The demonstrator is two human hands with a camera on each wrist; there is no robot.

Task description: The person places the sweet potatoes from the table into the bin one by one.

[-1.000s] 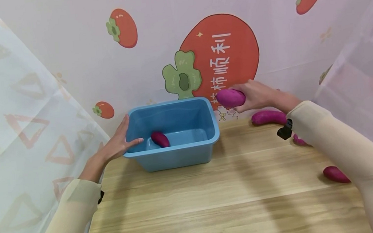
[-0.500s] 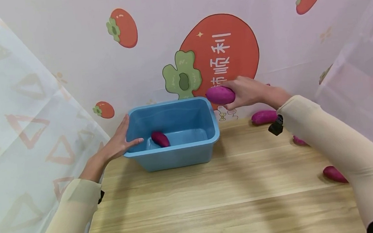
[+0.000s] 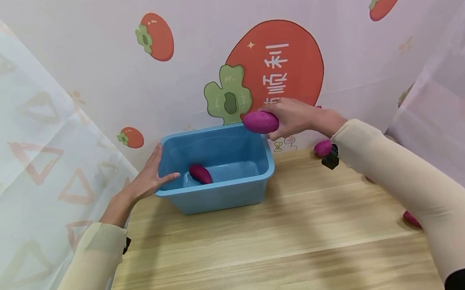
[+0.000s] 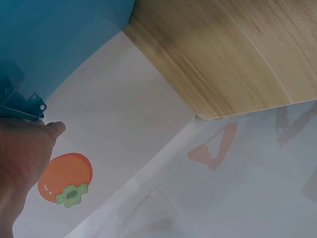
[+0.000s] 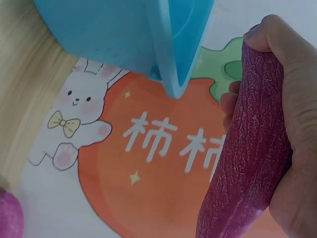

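A person's right hand (image 3: 293, 116) is grasping a purple sweet potato (image 3: 260, 122), fingers wrapping around it, near the right rear corner of a blue bin (image 3: 220, 198) – the right wrist view is showing a gap between the sweet potato and the rim. The left hand (image 3: 146, 177) is resting on the bin's left edge, fingers lying straight, thumb reaching inside. A smaller sweet potato (image 3: 200, 174) is lying on the bin's floor, toward the left, leaving room on the right. The bin is standing near a persimmon-print backdrop (image 3: 98, 60), with a broad stretch of worktop (image 3: 241, 253) spreading before it – more sweet potatoes (image 3: 322, 149) are lying to the right, the sleeve partly hiding them.
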